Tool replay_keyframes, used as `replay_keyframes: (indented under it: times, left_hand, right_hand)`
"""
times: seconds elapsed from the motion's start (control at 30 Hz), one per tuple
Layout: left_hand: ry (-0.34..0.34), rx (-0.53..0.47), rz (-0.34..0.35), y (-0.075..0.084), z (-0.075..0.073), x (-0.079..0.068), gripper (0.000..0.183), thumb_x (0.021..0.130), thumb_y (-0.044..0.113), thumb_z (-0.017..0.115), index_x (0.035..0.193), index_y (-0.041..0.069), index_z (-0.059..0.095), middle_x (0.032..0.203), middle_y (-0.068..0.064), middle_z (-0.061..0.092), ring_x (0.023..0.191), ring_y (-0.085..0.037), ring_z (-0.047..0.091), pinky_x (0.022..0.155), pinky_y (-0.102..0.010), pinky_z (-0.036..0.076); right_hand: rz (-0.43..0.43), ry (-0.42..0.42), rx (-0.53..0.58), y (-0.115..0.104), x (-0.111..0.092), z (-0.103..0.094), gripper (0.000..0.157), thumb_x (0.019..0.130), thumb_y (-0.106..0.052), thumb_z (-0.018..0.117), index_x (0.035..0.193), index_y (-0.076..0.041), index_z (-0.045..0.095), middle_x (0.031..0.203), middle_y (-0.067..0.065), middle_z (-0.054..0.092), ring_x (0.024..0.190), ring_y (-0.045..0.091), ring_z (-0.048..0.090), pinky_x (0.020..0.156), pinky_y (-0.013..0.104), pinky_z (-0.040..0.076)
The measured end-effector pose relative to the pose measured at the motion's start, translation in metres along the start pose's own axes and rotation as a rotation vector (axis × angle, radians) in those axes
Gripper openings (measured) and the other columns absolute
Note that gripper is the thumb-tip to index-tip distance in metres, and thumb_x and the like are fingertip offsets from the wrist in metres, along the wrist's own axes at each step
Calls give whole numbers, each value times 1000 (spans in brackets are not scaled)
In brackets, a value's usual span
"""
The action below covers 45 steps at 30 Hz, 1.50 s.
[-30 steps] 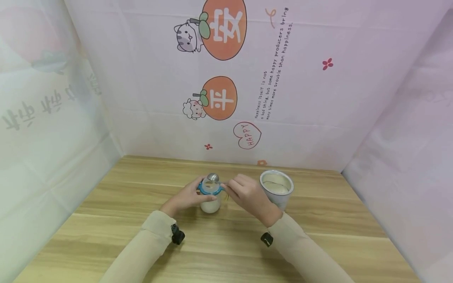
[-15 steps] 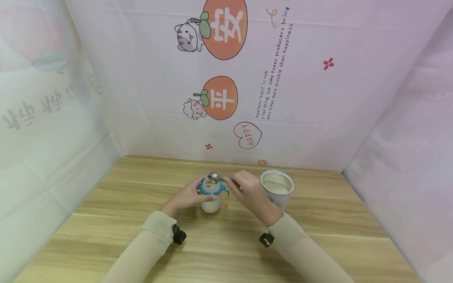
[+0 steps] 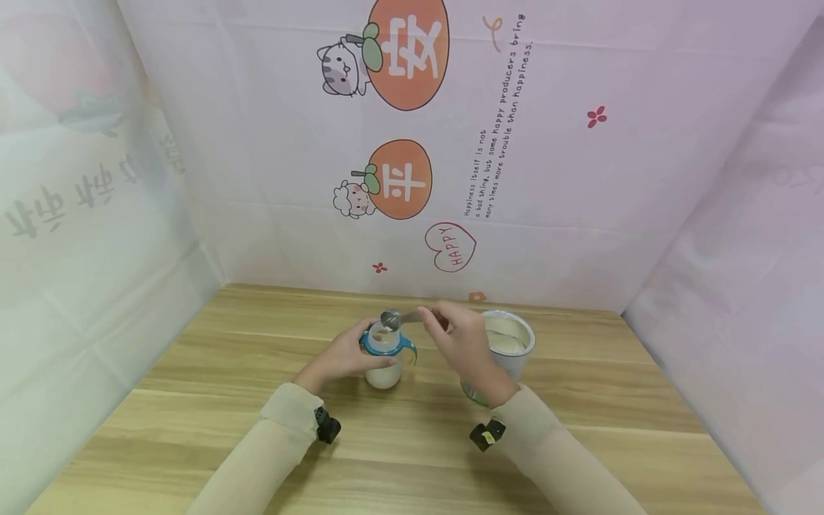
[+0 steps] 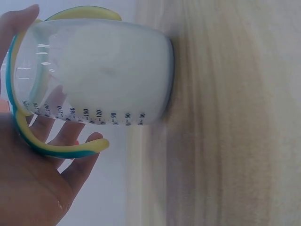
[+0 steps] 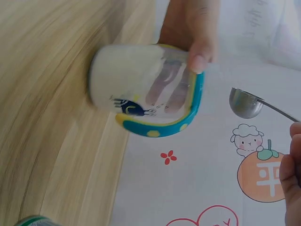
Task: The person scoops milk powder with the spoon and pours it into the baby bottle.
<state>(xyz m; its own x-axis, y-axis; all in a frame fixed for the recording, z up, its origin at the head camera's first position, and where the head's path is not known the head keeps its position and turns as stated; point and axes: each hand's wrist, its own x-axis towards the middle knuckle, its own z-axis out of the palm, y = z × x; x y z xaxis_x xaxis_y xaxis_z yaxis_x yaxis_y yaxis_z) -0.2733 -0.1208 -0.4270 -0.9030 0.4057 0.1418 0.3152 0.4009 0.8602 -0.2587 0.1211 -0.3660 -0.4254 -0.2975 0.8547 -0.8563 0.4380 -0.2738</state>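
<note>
My left hand grips a clear baby bottle near its blue collar, thumb in front and fingers behind. The bottle stands upright on the wood, uncapped, with two blue-and-yellow handles. White contents fill much of it, beside a printed scale in the left wrist view. Between thumb and fingers my right hand pinches the handle of a metal measuring spoon. Its round bowl hangs tilted just above the bottle's mouth. In the right wrist view, the spoon's bowl shows apart from the bottle.
A pale can of cream-coloured powder stands open at the right, partly behind my right hand. The wooden table ends at a printed cloth backdrop, and white cloth hangs on both sides.
The spoon has risen from the bottle's mouth and turned from bowl-down, its handle now higher. My right hand has lifted and shifted slightly right. The left hand and bottle stay put.
</note>
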Motion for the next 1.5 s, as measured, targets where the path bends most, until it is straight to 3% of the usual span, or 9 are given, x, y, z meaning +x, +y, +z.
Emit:
replay_keyframes:
  times: [0.37, 0.57, 0.73, 0.93, 1.13, 1.5]
  left_hand:
    - [7, 26, 38, 12, 0, 4, 73, 81, 37, 84, 144, 24, 49, 136, -8, 59, 124, -31, 55, 102, -57, 42]
    - [44, 43, 58, 19, 2, 9, 70, 80, 36, 86, 141, 24, 53, 134, 2, 59, 123, -26, 55, 102, -52, 44]
    - [53, 75, 112, 26, 4, 16, 69, 80, 37, 86, 140, 21, 56, 140, 6, 56, 130, -19, 50, 109, -48, 38]
    - [59, 120, 184, 38, 5, 23, 64, 83, 33, 84, 139, 19, 57, 139, 6, 56, 131, -17, 49, 112, -45, 35]
    - [44, 173, 254, 53, 9, 30, 65, 83, 30, 84, 140, 19, 55, 140, 5, 56, 131, -16, 49, 111, -44, 36]
    - [43, 153, 334, 79, 18, 39, 66, 83, 29, 85, 140, 13, 56, 136, 3, 59, 127, -14, 53, 109, -34, 38]
  right_hand:
    - [179, -1, 78, 1, 3, -13, 21, 97, -12, 68, 77, -7, 69, 64, -7, 60, 54, 7, 51, 47, 21, 44]
    - [211, 15, 84, 2, 4, -23, 22, 97, -13, 68, 76, -8, 69, 64, -7, 61, 54, 9, 52, 46, 19, 42]
    - [225, 43, 80, 3, 6, -33, 23, 97, -12, 69, 74, -7, 68, 64, -6, 62, 54, 11, 52, 47, 17, 42]
    - [226, 40, 72, 6, 8, -42, 24, 98, -11, 66, 75, -5, 68, 63, 2, 62, 52, 11, 49, 45, 18, 40]
    - [254, 42, 21, 7, 9, -56, 23, 99, -10, 65, 77, -2, 69, 64, 0, 62, 53, 13, 50, 47, 17, 40]
    - [351, 52, -17, 13, 5, -84, 28, 101, -19, 62, 79, -3, 68, 67, 6, 63, 54, 15, 49, 48, 18, 37]
